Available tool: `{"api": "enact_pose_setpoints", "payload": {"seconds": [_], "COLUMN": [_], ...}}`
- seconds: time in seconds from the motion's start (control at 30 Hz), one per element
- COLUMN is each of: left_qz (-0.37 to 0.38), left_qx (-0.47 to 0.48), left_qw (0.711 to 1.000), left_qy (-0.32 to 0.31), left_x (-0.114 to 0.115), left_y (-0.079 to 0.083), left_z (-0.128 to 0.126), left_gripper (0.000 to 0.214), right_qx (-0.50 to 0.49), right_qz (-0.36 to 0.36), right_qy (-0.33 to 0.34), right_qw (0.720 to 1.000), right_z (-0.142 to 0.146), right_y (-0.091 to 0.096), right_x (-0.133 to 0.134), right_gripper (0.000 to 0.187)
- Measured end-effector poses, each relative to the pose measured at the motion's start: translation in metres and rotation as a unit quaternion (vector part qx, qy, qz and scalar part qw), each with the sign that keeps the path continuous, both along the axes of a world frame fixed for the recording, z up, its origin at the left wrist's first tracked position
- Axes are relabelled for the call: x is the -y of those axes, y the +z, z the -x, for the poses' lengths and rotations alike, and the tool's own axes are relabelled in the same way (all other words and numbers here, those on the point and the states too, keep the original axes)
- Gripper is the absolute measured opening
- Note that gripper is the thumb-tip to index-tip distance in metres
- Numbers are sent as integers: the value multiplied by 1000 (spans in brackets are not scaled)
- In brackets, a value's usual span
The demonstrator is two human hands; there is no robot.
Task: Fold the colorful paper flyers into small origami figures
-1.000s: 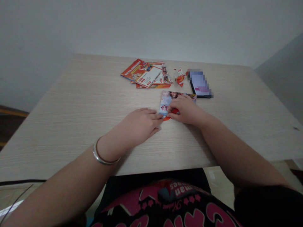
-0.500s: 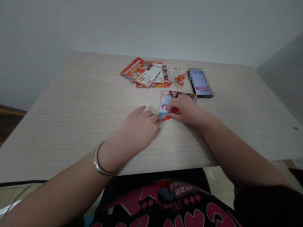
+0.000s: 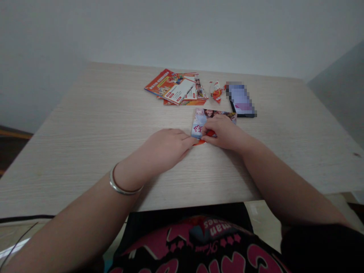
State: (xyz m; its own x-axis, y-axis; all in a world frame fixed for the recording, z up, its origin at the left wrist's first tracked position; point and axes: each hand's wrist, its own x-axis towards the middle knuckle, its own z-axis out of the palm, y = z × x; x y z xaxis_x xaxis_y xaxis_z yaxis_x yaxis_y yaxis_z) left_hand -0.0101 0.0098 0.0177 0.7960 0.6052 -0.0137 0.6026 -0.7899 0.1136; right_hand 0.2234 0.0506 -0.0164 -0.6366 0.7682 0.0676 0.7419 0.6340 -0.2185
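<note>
A printed paper leaflet (image 3: 198, 123) with people on its upper part and an orange lower edge lies on the table. Across its middle rests my right hand (image 3: 222, 131), fingers curled and pressed on the paper, the thumb near its lower edge. My left hand (image 3: 167, 148), with a silver bangle at the wrist, reaches in from the left. Its fingers are drawn together and the tips touch the leaflet's lower left corner, which they partly cover. Whether any paper is folded under the fingertips is hidden.
Behind the leaflet a pile of orange and white leaflets (image 3: 176, 89) lies loosely overlapped. Right of it is a crumpled red and clear wrapper (image 3: 217, 92), then a phone (image 3: 241, 100) with a blurred screen. The pale wooden table (image 3: 93, 125) meets a wall at the back.
My left hand has drawn its spread fingers together and shifted onto the leaflet's lower left corner, covering it. My right hand and the leaflet stay in place.
</note>
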Motion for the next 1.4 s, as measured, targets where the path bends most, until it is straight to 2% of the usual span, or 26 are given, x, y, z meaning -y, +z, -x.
{"api": "enact_pose_setpoints", "payload": {"seconds": [0.23, 0.43, 0.73, 0.87, 1.0, 1.13, 1.23, 1.4], "left_qz": [-19, -50, -21, -1, 15, 26, 33, 27], "left_qx": [-8, -27, -25, -8, -30, -23, 12, 48], "left_qw": [999, 997, 999, 1000, 999, 999, 999, 998], "left_qy": [-41, -47, -10, 12, 21, 27, 20, -22], "left_x": [1, 3, 10, 7, 3, -1, -4, -6], "left_y": [-5, -12, -4, -3, 0, 5, 1, -16], "left_z": [1, -1, -6, 0, 8, 8, 5, 6], "left_gripper": [33, 33, 33, 32, 30, 31, 32, 37], "right_qx": [-3, -7, -1, 3, 7, 0, -5, -16], "right_qz": [11, 7, 16, 18, 21, 18, 9, -11], "right_qy": [4, -1, -1, -3, -4, -2, 1, -2], "right_qw": [1000, 1000, 1000, 1000, 1000, 1000, 1000, 1000], "right_z": [-1, -1, 0, 0, 1, 1, 1, 1], "right_y": [0, -1, -2, -1, 1, 2, 2, 2], "right_x": [-1, -1, -3, -2, -1, 0, 1, 1], "right_gripper": [12, 12, 13, 12, 11, 12, 12, 11]}}
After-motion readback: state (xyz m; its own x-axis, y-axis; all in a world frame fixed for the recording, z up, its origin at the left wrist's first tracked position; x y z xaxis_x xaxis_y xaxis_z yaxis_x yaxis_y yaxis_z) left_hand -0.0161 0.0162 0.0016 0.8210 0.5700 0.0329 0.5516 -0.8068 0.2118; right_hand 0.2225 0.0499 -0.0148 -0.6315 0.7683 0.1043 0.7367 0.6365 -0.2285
